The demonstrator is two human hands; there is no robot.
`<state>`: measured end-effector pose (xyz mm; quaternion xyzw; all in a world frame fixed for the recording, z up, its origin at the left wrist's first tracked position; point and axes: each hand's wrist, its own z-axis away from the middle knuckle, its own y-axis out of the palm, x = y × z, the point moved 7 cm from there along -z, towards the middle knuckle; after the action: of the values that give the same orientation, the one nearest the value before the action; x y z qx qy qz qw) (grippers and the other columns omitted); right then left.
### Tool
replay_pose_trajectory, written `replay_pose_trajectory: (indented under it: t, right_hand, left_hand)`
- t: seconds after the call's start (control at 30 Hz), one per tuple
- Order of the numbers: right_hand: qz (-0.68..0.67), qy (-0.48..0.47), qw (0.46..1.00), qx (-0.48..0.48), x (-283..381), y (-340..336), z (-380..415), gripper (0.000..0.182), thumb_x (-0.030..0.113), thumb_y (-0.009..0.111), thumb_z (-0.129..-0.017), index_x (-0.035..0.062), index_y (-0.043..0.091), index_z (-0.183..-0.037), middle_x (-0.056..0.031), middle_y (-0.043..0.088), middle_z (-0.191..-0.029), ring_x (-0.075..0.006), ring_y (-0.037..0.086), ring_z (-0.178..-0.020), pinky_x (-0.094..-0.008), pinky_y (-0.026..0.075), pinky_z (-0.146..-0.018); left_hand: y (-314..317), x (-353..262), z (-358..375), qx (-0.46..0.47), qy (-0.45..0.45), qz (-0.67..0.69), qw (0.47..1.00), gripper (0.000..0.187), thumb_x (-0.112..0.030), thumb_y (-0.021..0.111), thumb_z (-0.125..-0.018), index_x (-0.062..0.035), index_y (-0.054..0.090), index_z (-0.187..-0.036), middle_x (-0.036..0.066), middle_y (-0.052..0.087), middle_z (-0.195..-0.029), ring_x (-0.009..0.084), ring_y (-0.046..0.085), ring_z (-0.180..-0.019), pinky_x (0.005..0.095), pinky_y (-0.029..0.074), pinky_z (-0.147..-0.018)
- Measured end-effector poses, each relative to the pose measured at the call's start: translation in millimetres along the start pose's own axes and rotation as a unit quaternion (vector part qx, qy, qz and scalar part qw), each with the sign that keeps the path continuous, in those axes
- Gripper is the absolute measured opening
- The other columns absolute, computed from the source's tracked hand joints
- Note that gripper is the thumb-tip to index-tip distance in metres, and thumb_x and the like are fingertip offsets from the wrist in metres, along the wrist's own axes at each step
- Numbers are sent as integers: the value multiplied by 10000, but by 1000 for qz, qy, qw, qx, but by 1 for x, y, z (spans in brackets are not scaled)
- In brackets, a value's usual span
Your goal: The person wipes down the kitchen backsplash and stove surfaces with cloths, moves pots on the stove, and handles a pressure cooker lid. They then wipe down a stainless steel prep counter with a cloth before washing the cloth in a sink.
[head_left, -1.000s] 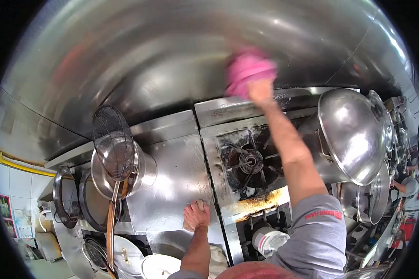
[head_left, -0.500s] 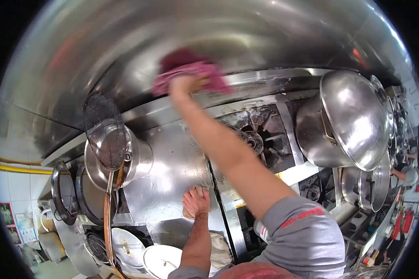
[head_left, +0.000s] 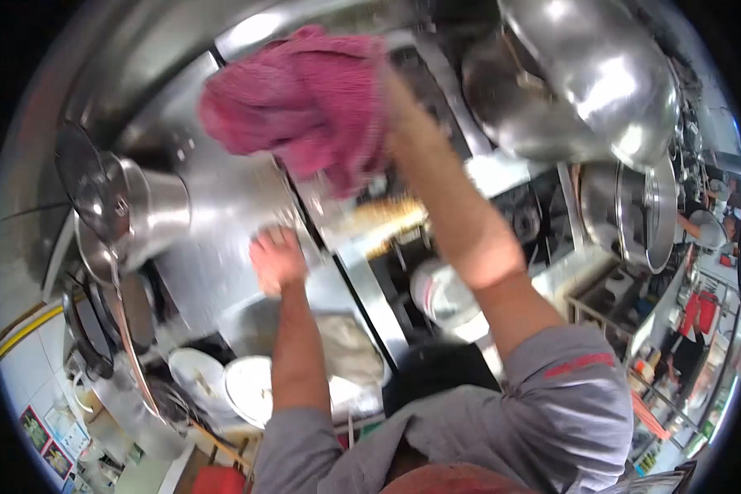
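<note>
A pink cloth [head_left: 300, 107] hangs bunched from my right hand [head_left: 393, 99], raised in front of the stove. The cloth covers most of that hand's fingers, and motion blurs it. My left hand [head_left: 278, 262] rests on the flat steel stovetop cover [head_left: 210, 222] with its fingers curled in; whatever may be inside them is hidden. Left of it stands a steel pot [head_left: 152, 202] with a wire strainer [head_left: 90, 177] across its mouth. Below the left hand, a beige cloth [head_left: 346, 350] lies beside my forearm.
Large steel pots and a shiny domed bowl [head_left: 601, 74] stand on the right. White round lids [head_left: 249, 387] lie at the lower left, near a long wooden handle [head_left: 132, 350]. A white tub [head_left: 445, 292] sits beneath my right arm. Another person's arm [head_left: 688, 226] shows far right.
My right hand has drawn the pink cloth off the steel back wall, toward me. My left hand stays on the steel cover. The view has tilted and shifted downward.
</note>
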<state>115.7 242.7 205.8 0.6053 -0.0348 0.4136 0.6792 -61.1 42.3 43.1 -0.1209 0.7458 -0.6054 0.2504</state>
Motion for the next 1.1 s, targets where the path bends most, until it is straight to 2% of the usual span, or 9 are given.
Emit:
replay_pose_trajectory:
  t: [0.1,0.17,0.47,0.53,0.63,0.7,0.77,0.93,1.1]
  right_hand:
    - [421,-164,887,95,21,-36,82,305,245,538,-896,25,587,-1103,-105,634,-1057,-200,613,-914,-339,496,-846]
    - [371,72,922,81,-9,-34,133,415,75,633,-821,-5,531,-1215,-89,637,-1070,-151,590,-978,-275,474,-870]
    - [684,70,694,214,-253,-73,268,283,290,549,-811,51,600,-953,-196,608,-845,-377,593,-833,-474,457,-725]
    - [804,-116,558,173,-264,-75,296,311,262,592,-791,50,605,-1018,-173,608,-898,-346,600,-837,-434,475,-725]
    - [635,-108,764,36,-209,-90,302,279,250,595,-781,29,621,-951,-170,584,-929,-331,566,-914,-397,460,-776]
    - [576,-132,800,-101,-178,-136,309,309,237,663,-757,38,628,-992,-135,580,-957,-281,576,-876,-369,461,-774]
    - [325,36,932,-154,-183,-182,287,455,249,653,-834,52,517,-1221,-36,563,-1024,-134,549,-908,-299,458,-779]
    - [-111,37,993,-20,-155,-136,212,585,405,552,-888,130,359,-1367,-85,472,-1294,-220,439,-1215,-412,340,-1015]
    - [-23,-63,995,-72,-105,-159,134,431,181,587,-887,88,446,-1283,-51,532,-1213,-197,511,-1123,-368,396,-979]
  left_hand:
    - [-5,4,3,-29,-43,16,999,398,-404,568,-816,-55,578,-1009,172,574,-966,356,531,-928,455,426,-814]
    - [10,14,4,-43,-28,28,998,420,-419,567,-818,-51,573,-1022,189,571,-981,362,533,-953,448,426,-835]
    - [33,56,-14,54,-26,184,981,449,-403,583,-790,-2,575,-993,201,607,-1012,360,570,-953,428,434,-849]
    - [20,61,-7,52,-59,219,973,440,-380,601,-783,14,578,-977,208,618,-969,350,585,-913,417,442,-828]
    - [16,73,0,22,-121,290,949,415,-341,631,-772,33,576,-942,198,633,-886,306,601,-834,390,454,-785]
    - [-14,58,5,-5,-148,388,910,345,-287,632,-801,33,560,-907,145,625,-858,214,582,-782,348,466,-745]
    - [-43,18,26,-16,-147,504,851,328,-277,628,-825,39,581,-898,117,621,-845,176,561,-796,324,449,-739]
    - [-57,-70,69,70,43,491,867,370,-315,562,-892,-33,552,-1132,141,549,-1089,252,508,-1024,355,396,-887]
    - [-16,-36,57,87,240,146,956,682,-418,720,-715,-85,473,-1257,134,442,-1235,313,393,-1152,446,288,-972]
